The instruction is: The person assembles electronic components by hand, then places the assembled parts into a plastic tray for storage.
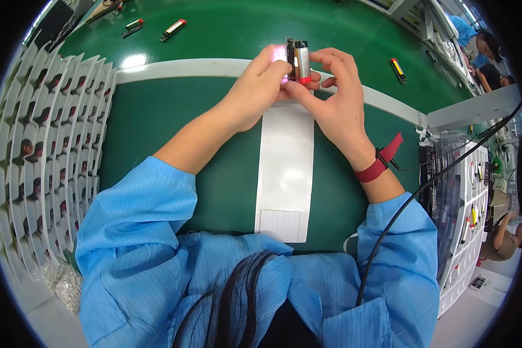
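Note:
Near the far edge of the green mat, both of my hands hold one small assembly upright. It has a silver cylindrical battery cell (303, 58) with a red lower end and black top, beside a dark, narrow board-like piece (290, 61). A bright pinkish-white light (279, 55) glows against the left hand's fingers. My left hand (258, 87) pinches the dark side, thumb in front. My right hand (342, 98) closes around the battery side, thumb near the red end and fingers behind. Below the hands lies a long white strip (287, 156) with a small lined paper (279, 223) on it.
Stacked white trays (52, 145) filled with small parts stand at left. Similar battery pieces (173, 29) lie on the green bench (232, 29), another (398, 70) at right. A red wrist strap (371, 171) and black cable (414, 197) run along my right arm. Co-workers sit far right.

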